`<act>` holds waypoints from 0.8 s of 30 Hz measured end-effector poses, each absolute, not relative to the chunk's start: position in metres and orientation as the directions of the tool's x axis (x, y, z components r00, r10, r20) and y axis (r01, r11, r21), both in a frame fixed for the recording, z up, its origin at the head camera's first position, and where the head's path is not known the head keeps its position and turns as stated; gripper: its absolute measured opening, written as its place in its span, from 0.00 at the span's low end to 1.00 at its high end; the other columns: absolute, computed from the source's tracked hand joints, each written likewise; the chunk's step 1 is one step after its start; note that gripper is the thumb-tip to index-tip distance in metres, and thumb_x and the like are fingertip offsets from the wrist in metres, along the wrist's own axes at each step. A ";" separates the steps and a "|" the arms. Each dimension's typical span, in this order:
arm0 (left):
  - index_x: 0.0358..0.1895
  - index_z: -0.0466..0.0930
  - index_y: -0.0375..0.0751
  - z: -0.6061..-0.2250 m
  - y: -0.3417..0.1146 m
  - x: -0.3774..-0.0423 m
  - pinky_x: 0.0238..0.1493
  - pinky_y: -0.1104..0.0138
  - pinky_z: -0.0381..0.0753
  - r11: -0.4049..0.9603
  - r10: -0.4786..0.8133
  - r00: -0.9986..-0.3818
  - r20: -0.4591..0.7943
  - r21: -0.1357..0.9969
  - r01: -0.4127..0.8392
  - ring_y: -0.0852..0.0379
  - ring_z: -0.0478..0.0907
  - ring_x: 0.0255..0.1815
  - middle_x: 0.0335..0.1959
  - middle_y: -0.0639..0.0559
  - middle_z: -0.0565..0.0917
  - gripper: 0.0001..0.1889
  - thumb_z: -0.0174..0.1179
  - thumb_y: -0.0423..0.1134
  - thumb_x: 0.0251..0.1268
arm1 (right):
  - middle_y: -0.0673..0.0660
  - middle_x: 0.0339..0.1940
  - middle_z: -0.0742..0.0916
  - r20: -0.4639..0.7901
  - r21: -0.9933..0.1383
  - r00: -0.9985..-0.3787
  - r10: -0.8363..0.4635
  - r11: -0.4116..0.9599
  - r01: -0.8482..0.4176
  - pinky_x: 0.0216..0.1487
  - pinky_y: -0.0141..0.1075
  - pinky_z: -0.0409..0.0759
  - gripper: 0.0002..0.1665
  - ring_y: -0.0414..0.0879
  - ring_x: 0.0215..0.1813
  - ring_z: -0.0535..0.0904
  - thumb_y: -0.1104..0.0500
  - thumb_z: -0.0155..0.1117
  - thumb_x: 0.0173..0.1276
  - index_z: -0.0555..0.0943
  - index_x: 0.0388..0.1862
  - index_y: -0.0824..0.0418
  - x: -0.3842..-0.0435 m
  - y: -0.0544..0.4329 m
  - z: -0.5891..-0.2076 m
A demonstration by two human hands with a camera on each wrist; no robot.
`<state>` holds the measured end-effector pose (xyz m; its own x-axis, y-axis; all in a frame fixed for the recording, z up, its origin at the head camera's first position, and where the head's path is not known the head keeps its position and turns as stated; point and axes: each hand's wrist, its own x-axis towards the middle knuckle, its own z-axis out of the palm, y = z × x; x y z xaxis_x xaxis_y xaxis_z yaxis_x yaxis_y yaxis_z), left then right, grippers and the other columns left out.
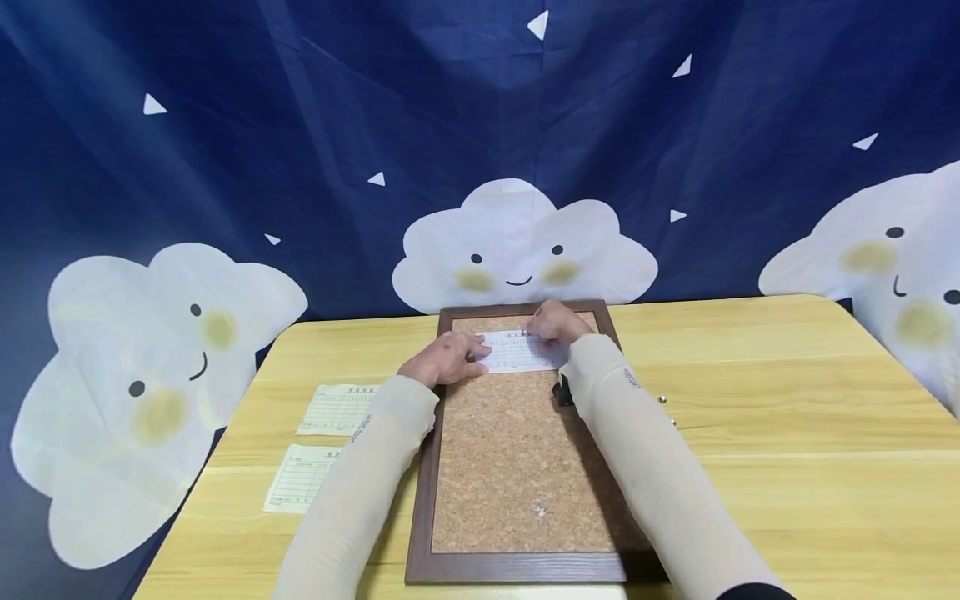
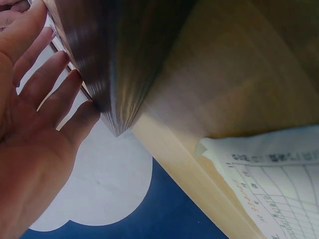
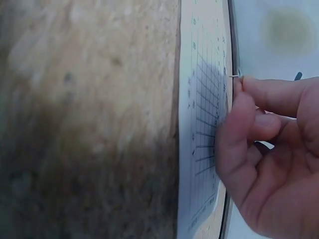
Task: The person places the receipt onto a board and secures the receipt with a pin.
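Head view — form (image 1: 512, 355) lies between outstretched left hand (image 1: 447, 358) and right hand (image 1: 558, 322) — pinching pin (image 3: 235, 76).

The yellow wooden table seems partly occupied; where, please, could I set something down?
Bare: the table between two small shiny pieces and its right edge. Crowded: the left, with two pale-green paper slips, and the top of the brown-framed cork board, where the left hand and right hand are at a white paper sheet.
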<state>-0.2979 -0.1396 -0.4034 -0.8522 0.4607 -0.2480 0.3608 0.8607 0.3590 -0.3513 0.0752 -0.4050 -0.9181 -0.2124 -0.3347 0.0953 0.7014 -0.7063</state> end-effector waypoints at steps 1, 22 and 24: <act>0.69 0.73 0.46 -0.404 -0.139 -0.298 0.75 0.58 0.56 0.861 0.460 -0.852 -0.248 0.359 0.361 0.48 0.57 0.77 0.75 0.47 0.66 0.25 0.62 0.42 0.71 | 0.47 0.12 0.64 -0.336 -0.694 -0.919 -0.205 0.714 0.094 0.19 0.28 0.70 0.24 0.38 0.14 0.64 0.65 0.54 0.71 0.62 0.14 0.57 -0.352 0.074 -0.405; 0.70 0.73 0.45 -0.406 -0.140 -0.297 0.75 0.57 0.55 0.859 0.464 -0.853 -0.239 0.359 0.366 0.48 0.57 0.77 0.75 0.47 0.65 0.25 0.61 0.42 0.72 | 0.51 0.13 0.69 -0.357 -0.500 -0.927 -0.114 0.862 0.086 0.16 0.30 0.67 0.22 0.40 0.13 0.65 0.60 0.54 0.71 0.65 0.15 0.58 -0.364 0.063 -0.411; 0.70 0.73 0.46 -0.406 -0.140 -0.298 0.75 0.57 0.55 0.859 0.463 -0.853 -0.240 0.358 0.365 0.48 0.56 0.77 0.75 0.47 0.65 0.25 0.61 0.42 0.72 | 0.50 0.12 0.69 -0.347 -0.496 -0.931 -0.111 0.864 0.082 0.16 0.30 0.67 0.23 0.40 0.14 0.65 0.59 0.54 0.71 0.65 0.14 0.57 -0.363 0.064 -0.412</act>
<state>-0.2976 -0.1401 -0.4057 -0.8532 0.4629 -0.2403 0.3654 0.8593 0.3579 -0.3629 0.0639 -0.4120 -0.9314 -0.1109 -0.3468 0.0819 0.8643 -0.4963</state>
